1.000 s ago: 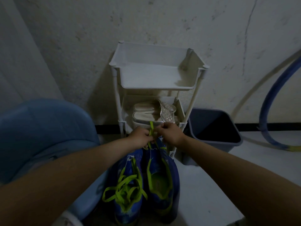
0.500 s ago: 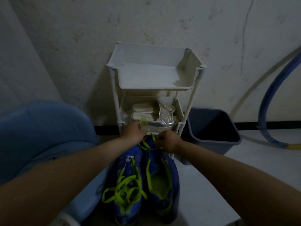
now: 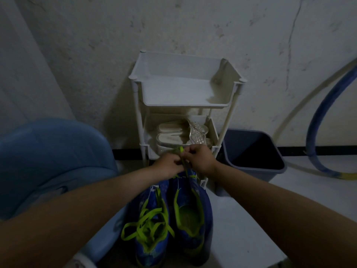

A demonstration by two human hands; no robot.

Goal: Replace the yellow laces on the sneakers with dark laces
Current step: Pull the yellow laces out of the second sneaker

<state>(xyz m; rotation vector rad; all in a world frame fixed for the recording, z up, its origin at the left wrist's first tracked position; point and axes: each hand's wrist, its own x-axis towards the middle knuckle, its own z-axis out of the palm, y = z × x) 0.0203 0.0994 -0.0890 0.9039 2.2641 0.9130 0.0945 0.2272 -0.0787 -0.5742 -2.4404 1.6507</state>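
Both hands meet over the toe end of the right-hand sneaker (image 3: pixel 191 209). There the left hand (image 3: pixel 169 165) and the right hand (image 3: pixel 201 159) each pinch the yellow lace (image 3: pixel 181 150) between curled fingers and thumb. A short loop of it pokes up between the knuckles, and a strand runs down to the shoe's front eyelets.

The rest of that shoe's eyelet rows look bare, with the green tongue and lining open to view. I judge this lace is nearly out, with only the last crossing near the toe left to pull free.

The left-hand sneaker (image 3: pixel 152 219) has its second yellow lace (image 3: pixel 148 222) loosened but threaded, lying in slack loops over the tongue (removal there looks not yet begun). No dark laces show anywhere in view, so all of the re-lacing seems to lie ahead.

The pair stands just in front of a white shelf rack (image 3: pixel 185 104) holding pale sandals (image 3: pixel 172 138), between a blue plastic tub (image 3: pixel 48 151) and a dark bin (image 3: pixel 249 174).
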